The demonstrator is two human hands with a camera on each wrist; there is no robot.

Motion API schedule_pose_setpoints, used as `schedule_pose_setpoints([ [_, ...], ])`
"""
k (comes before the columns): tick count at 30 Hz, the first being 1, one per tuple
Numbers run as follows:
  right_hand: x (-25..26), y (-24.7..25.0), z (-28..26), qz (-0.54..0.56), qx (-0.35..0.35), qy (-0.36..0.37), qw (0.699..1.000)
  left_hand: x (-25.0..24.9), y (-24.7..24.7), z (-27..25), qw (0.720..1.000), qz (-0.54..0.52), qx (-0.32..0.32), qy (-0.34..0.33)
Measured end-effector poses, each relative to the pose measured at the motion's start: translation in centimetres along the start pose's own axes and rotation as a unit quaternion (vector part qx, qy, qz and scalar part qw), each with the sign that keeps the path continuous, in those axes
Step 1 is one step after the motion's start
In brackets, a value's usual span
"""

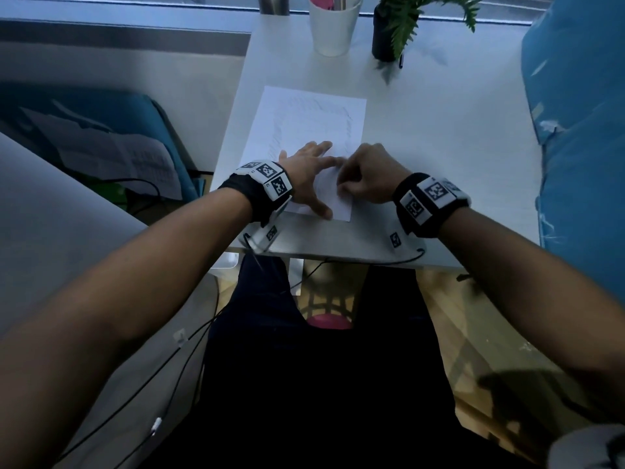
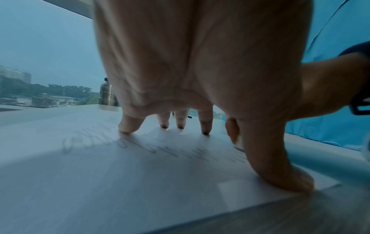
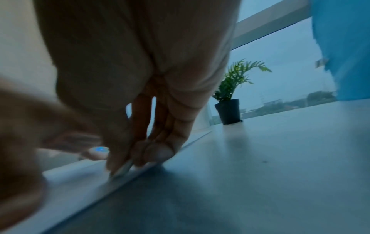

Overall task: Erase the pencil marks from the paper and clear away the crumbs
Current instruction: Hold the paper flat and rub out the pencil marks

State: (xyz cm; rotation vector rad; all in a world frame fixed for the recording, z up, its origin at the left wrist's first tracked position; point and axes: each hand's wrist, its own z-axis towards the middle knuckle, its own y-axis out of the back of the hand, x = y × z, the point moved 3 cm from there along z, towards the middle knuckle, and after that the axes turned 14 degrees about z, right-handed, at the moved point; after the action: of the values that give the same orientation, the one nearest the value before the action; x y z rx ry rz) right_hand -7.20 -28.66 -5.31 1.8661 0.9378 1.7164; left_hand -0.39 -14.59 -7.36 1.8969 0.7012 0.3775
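In the head view we see the paper lying flat on the white table, just above the middle of the frame, with faint pencil marks running round its edges. Our left hand lies spread on the sheet's lower part, fingers straight. Our right hand sits just beside it at the sheet's right edge, fingers curled; from above we cannot see what they enclose.

The left wrist view gives what the head view cannot: the fingertips and thumb pressing the sheet down, and the scribbled marks crossing the middle of the frame. At the right, by the thumb, a small pale eraser shows under a finger of the other hand, touching the sheet.

The right wrist view, blurred, shows our right fingers pinched together around that pale piece, its tip on the sheet near the edge, low in the frame's centre-left.

A white cup and a potted plant stand at the top of the head view.
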Motion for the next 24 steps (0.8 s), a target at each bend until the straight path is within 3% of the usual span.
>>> schedule_pose_setpoints([
  [2, 0.5, -0.5, -0.3, -0.014, 0.052, 0.022, 0.998, 0.2, 0.0, -0.1, 1.0, 0.002, 0.003, 0.0],
  [6, -0.8, 1.3, 0.3, 0.013, -0.05, -0.022, 0.998, 0.0, 0.1, -0.1, 1.0, 0.001, 0.005, -0.003],
  [10, 0.5, -0.4, -0.4, -0.013, 0.057, 0.024, 0.998, 0.2, 0.0, -0.2, 1.0, 0.007, 0.007, -0.004],
  [13, -0.7, 1.0, 0.0, 0.014, -0.034, -0.013, 0.999, -0.1, 0.2, -0.1, 1.0, 0.008, 0.015, -0.005],
  [14, -0.7, 0.9, 0.0, 0.014, -0.031, -0.012, 0.999, 0.0, 0.2, -0.1, 1.0, 0.009, 0.017, -0.003],
  [17, 0.4, -0.4, -0.4, -0.014, 0.062, 0.03, 0.997, 0.2, 0.0, -0.3, 1.0, 0.011, 0.017, -0.006],
  [21, -0.6, 1.1, 0.1, 0.014, -0.031, -0.01, 0.999, 0.2, 0.0, -0.3, 1.0, 0.008, 0.02, -0.015],
  [24, 0.5, -0.6, -0.7, 0.0, 0.068, 0.022, 0.997, 0.4, 0.0, -0.4, 1.0, 0.004, 0.022, -0.022],
])
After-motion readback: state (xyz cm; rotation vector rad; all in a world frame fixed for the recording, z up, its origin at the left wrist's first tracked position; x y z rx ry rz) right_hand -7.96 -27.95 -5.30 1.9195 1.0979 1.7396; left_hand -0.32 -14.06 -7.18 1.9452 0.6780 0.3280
